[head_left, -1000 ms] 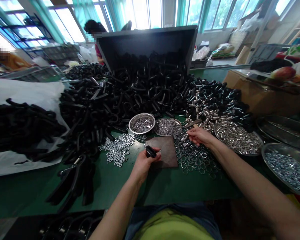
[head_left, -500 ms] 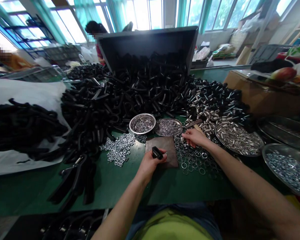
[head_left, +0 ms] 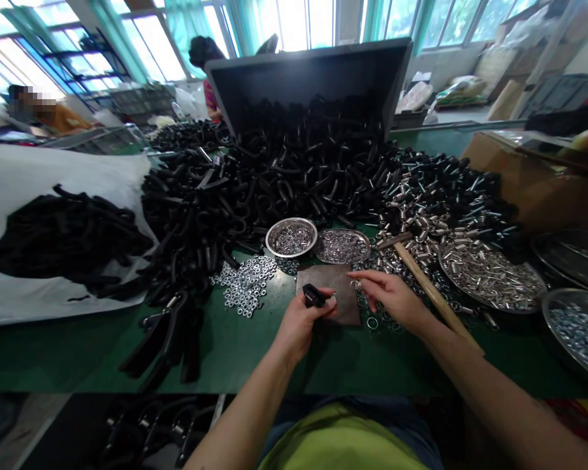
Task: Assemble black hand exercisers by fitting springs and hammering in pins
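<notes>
My left hand [head_left: 298, 323] is closed around a black plastic part [head_left: 314, 296], its end pointing up over the brown metal plate [head_left: 343, 297]. My right hand [head_left: 389, 297] is at the plate's right edge. Its thumb and index finger are pinched close to the black part, and whatever small piece lies between the fingertips is too tiny to name. Metal rings [head_left: 372, 323] lie beneath and beside that hand. A hammer [head_left: 428, 284] with a wooden handle rests just past it, partly behind the forearm.
A metal bowl [head_left: 273, 249] and a shallow dish [head_left: 370, 251] of small parts stand behind the plate. Loose nuts [head_left: 245, 284] lie left. Black parts [head_left: 274, 176] spill from a grey bin [head_left: 313, 57]. Springs and more dishes [head_left: 543, 301] are at right. Two people are across the room.
My right hand has moved left from the rings to the plate, near the black part. The hammer's handle now shows more. My left hand still holds the black part; the view has shifted.
</notes>
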`<state>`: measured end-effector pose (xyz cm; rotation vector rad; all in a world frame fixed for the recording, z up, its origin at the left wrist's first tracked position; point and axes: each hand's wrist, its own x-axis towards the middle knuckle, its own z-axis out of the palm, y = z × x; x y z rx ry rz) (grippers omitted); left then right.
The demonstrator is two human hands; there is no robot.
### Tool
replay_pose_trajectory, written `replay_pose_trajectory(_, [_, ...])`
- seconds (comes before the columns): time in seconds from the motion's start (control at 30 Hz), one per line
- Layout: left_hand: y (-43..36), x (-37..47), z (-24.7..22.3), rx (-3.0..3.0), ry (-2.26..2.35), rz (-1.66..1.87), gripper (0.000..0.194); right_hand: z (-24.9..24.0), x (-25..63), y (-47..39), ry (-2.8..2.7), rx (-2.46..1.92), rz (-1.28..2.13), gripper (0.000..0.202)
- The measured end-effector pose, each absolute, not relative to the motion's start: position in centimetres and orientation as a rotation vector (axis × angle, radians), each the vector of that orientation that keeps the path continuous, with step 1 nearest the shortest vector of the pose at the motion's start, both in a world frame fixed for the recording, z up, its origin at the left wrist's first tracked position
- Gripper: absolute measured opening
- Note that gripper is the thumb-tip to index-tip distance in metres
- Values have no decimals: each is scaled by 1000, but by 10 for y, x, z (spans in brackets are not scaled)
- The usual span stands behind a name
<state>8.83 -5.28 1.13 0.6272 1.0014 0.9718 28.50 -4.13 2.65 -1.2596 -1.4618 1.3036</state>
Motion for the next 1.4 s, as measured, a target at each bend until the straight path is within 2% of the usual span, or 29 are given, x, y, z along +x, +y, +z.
replay_pose_trajectory(0.33, [-63, 80, 19, 745, 970, 1007, 30, 21, 242, -63, -1133, -1029, 1677, 26])
replay_pose_trajectory(0.57, [-63, 74, 18, 726, 981, 1000, 30, 24, 240, -63, -1103, -939, 1702, 21])
replay_pose_trajectory(0.77, [-65, 75, 19, 695, 951, 975, 28, 25, 235, -62, -1093, -1012, 1532, 20])
replay_pose_trajectory(0.97, [-63, 68, 21, 1036, 1046, 985, 20, 18, 232, -58, -948, -1033, 1614, 24])
replay_pose_trajectory(1.03, [-63, 66, 20, 1238, 1118, 1033, 14, 17, 234, -56, -1003, -1095, 1548, 24])
replay_pose_trajectory(1.13, [-64, 69, 14, 1255, 1160, 1061, 10, 20, 241, -52, -1308, -1244, 1214, 17])
replay_pose_trajectory(1.23, [-66, 78, 4, 824, 1068, 944, 19, 28, 246, -53, -1533, -1264, 949, 12])
replay_pose_trajectory(1.4, [-70, 94, -3, 337, 857, 794, 32, 44, 241, -62, -1679, -1165, 827, 12])
